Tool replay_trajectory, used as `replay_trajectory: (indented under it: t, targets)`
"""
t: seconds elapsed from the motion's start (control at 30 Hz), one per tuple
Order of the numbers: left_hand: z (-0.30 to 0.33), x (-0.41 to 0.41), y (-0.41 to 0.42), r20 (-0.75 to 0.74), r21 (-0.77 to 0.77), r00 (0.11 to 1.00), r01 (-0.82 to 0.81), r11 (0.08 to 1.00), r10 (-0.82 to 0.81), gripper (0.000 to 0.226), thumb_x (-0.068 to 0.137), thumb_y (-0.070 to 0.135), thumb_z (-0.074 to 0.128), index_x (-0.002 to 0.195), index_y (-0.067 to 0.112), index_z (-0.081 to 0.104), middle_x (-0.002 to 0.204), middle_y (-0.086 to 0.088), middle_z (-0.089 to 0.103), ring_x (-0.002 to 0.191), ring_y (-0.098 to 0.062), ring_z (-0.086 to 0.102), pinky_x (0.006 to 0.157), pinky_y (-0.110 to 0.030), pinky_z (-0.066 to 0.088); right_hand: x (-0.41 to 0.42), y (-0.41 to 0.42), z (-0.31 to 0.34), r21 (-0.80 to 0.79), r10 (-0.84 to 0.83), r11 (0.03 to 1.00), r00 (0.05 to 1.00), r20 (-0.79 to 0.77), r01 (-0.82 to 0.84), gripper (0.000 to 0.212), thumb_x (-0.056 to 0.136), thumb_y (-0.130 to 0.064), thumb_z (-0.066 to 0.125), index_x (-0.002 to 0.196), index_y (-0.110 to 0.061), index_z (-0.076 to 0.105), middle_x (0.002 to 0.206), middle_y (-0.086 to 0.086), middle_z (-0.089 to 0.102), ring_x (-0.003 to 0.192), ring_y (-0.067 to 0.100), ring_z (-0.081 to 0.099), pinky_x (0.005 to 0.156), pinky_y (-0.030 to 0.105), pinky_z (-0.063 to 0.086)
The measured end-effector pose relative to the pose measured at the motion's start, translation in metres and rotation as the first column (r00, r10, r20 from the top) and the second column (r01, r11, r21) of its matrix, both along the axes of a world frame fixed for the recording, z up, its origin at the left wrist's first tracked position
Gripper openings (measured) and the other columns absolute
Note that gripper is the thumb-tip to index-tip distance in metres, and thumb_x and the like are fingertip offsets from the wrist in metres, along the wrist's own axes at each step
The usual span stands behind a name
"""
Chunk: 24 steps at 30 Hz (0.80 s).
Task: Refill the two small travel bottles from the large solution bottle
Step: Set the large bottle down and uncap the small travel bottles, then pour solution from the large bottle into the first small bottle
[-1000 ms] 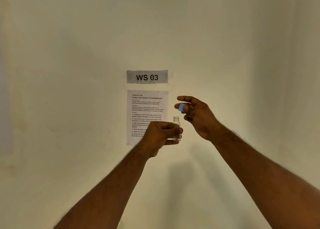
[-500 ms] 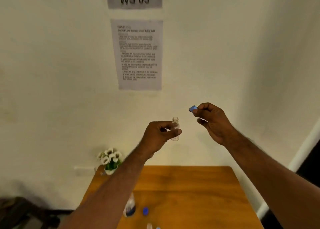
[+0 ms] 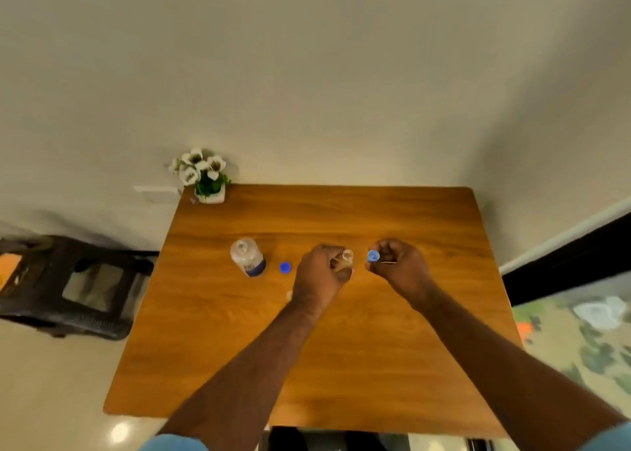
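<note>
My left hand (image 3: 319, 273) is closed around a small clear travel bottle (image 3: 345, 259) with its mouth open and facing up. Just to its right, my right hand (image 3: 401, 268) pinches a small light-blue cap (image 3: 373, 256) between thumb and finger. Both hands hover over the middle of the wooden table (image 3: 341, 365). The large clear solution bottle (image 3: 247, 256) stands uncapped to the left, and its darker blue cap (image 3: 285, 267) lies on the table beside it. A pale sliver shows at my left wrist (image 3: 289, 295); I cannot tell what it is.
A small white pot of white flowers (image 3: 204, 174) stands at the table's back left corner against the wall. A dark plastic stool (image 3: 71, 283) sits on the floor to the left. Patterned floor covering (image 3: 587, 334) lies to the right.
The view has tilted down from the wall notice to the table. Both hands came down with the small bottle and the light-blue cap and now sit closer together over the tabletop.
</note>
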<state>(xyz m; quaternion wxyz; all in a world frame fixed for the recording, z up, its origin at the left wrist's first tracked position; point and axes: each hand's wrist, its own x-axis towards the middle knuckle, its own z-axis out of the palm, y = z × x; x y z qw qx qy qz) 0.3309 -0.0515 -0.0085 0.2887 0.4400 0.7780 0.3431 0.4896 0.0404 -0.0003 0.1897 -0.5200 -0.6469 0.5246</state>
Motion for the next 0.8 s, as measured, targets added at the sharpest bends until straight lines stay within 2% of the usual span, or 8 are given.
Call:
replay_trajectory:
  t: [0.13, 0.3, 0.4, 0.47, 0.57, 0.7, 0.8]
  targets:
    - [-0.048, 0.014, -0.016, -0.069, -0.151, 0.997, 0.03, 0.988, -0.041, 0.036, 0.082, 0.025, 0.079, 0.117, 0.02, 0.072, 0.113, -0.006, 0.071, 0.097, -0.027, 0.07, 0.082, -0.042, 0.059, -0.002, -0.019, -0.06, 0.042, 0.09, 0.994, 0.976, 0.201, -0.1, 0.025, 0.073, -0.009, 0.082, 0.095, -0.019, 0.073, 0.089, -0.01, 0.07, 0.086, 0.008, 0.066, 0.07, 0.014, 0.046]
    - [-0.077, 0.023, -0.024, -0.167, -0.275, 0.978, 0.073, 0.959, -0.122, 0.036, 0.085, 0.027, 0.076, 0.12, 0.019, 0.07, 0.118, -0.007, 0.069, 0.103, -0.028, 0.068, 0.087, -0.04, 0.057, 0.001, -0.034, -0.104, 0.025, 0.149, 0.986, 0.948, 0.281, -0.162, 0.03, 0.078, -0.001, 0.071, 0.106, -0.015, 0.073, 0.1, -0.005, 0.069, 0.09, 0.007, 0.061, 0.067, 0.003, 0.038]
    - [-0.085, 0.024, -0.025, -0.205, -0.297, 0.97, 0.063, 0.953, -0.129, 0.036, 0.088, 0.028, 0.073, 0.122, 0.019, 0.068, 0.12, -0.006, 0.068, 0.106, -0.026, 0.067, 0.089, -0.037, 0.056, 0.002, -0.037, -0.121, 0.043, 0.153, 0.984, 0.946, 0.285, -0.173, 0.031, 0.078, 0.0, 0.069, 0.106, -0.012, 0.072, 0.107, 0.004, 0.071, 0.096, 0.019, 0.067, 0.08, 0.025, 0.052]
    - [-0.089, 0.023, -0.022, -0.205, -0.3, 0.973, 0.044, 0.953, -0.109, 0.038, 0.087, 0.028, 0.073, 0.124, 0.02, 0.066, 0.12, -0.005, 0.068, 0.107, -0.025, 0.066, 0.09, -0.037, 0.056, 0.003, -0.036, -0.129, 0.079, 0.153, 0.98, 0.941, 0.302, -0.185, 0.031, 0.077, 0.0, 0.069, 0.105, -0.012, 0.072, 0.108, 0.008, 0.07, 0.097, 0.025, 0.067, 0.085, 0.037, 0.055]
    - [-0.091, 0.022, -0.019, -0.184, -0.312, 0.978, 0.039, 0.949, -0.101, 0.04, 0.085, 0.027, 0.075, 0.123, 0.021, 0.065, 0.118, -0.004, 0.067, 0.103, -0.024, 0.067, 0.088, -0.039, 0.057, 0.002, -0.034, -0.138, 0.155, 0.151, 0.963, 0.916, 0.371, -0.222, 0.028, 0.078, -0.002, 0.068, 0.104, -0.013, 0.073, 0.105, 0.01, 0.067, 0.097, 0.03, 0.063, 0.085, 0.036, 0.052]
    - [-0.094, 0.021, -0.018, -0.183, -0.335, 0.977, 0.044, 0.941, -0.11, 0.043, 0.084, 0.029, 0.077, 0.124, 0.021, 0.064, 0.12, -0.003, 0.066, 0.109, -0.023, 0.065, 0.091, -0.038, 0.056, 0.004, -0.034, -0.145, 0.113, 0.164, 0.967, 0.9, 0.404, -0.227, 0.03, 0.081, -0.006, 0.066, 0.11, -0.015, 0.071, 0.11, 0.008, 0.064, 0.103, 0.028, 0.059, 0.09, 0.036, 0.05]
    - [-0.092, 0.019, -0.016, -0.187, -0.346, 0.971, 0.079, 0.935, -0.151, 0.057, 0.081, 0.032, 0.08, 0.133, 0.02, 0.059, 0.128, -0.004, 0.063, 0.118, -0.023, 0.06, 0.099, -0.037, 0.053, 0.004, -0.033, -0.139, 0.059, 0.229, 0.959, 0.881, 0.413, -0.277, 0.048, 0.078, -0.006, 0.061, 0.125, -0.017, 0.064, 0.122, 0.008, 0.058, 0.114, 0.03, 0.054, 0.097, 0.039, 0.048]
